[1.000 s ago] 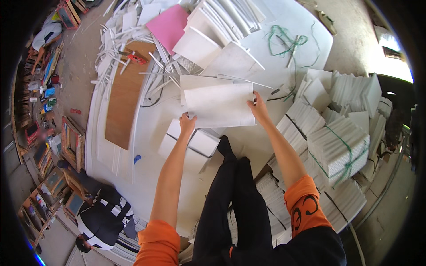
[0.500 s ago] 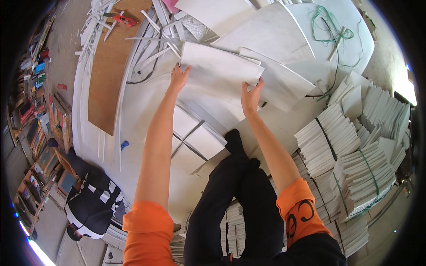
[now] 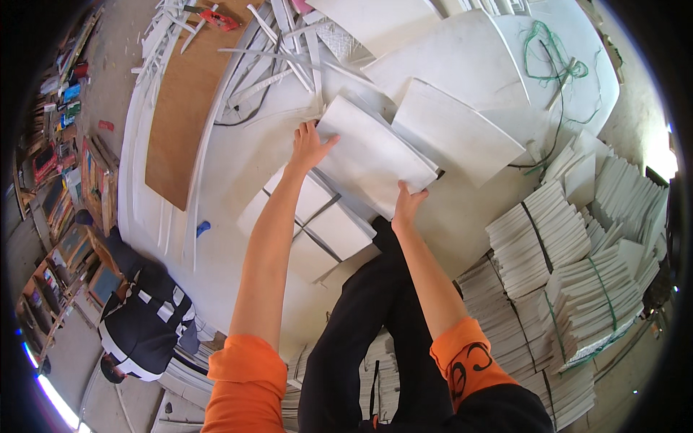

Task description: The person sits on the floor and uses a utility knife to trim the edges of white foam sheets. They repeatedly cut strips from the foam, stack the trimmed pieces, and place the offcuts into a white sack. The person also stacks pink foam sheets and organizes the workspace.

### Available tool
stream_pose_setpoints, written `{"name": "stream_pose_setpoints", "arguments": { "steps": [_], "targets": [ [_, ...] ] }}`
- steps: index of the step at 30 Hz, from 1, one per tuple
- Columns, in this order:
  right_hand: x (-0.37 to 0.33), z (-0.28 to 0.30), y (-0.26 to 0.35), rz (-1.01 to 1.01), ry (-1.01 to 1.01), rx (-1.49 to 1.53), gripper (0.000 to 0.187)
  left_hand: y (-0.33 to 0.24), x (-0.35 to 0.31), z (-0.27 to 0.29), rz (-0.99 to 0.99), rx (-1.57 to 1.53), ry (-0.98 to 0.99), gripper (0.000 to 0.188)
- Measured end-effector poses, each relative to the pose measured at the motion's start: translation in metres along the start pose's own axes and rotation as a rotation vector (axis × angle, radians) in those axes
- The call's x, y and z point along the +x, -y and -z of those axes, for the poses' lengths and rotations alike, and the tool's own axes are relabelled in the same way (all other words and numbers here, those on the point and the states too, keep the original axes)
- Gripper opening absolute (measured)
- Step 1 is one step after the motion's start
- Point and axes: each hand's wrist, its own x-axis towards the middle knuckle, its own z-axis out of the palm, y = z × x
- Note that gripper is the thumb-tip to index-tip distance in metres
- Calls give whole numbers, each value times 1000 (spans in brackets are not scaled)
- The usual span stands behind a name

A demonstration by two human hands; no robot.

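Both hands hold a white rectangular board (image 3: 377, 144), which may be a thin stack of sheets. My left hand (image 3: 312, 149) grips its left edge, thumb on top. At its near right corner, my right hand (image 3: 408, 205) has its fingers closed, thumb resting along the edge. Dark bits, perhaps a strap, peek out at two ends of the board. Just nearer to me lies a white bundle (image 3: 336, 229) bound with crossed dark straps. Beyond the held board, more loose white sheets (image 3: 455, 130) lie overlapping.
On the left is a long brown panel (image 3: 189, 108), with a red-handled tool (image 3: 219, 19) on its far end. White offcut strips (image 3: 303, 54) lie in a tangle. Green twine (image 3: 552, 61) sits far right. Strapped stacks (image 3: 538, 234) fill the right side. Another person (image 3: 151, 317) is lower left.
My hands have brought the white board nearer to me and turned it clockwise, off the loose sheets. It now lies just beyond the strapped bundle. The other person has barely moved.
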Motion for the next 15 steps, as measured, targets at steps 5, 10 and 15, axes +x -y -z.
{"name": "stream_pose_setpoints", "arguments": {
  "steps": [5,10,15],
  "targets": [
    [-9,28,11,139,51,2,65,-13,-6,8,180,-99,58,84],
    [24,98,58,575,-7,62,80,-63,-27,-21,-50,-318,65,86],
    [97,147,120,423,107,-186,78,-105,-23,-71,-120,-399,132,89]
  ]
}}
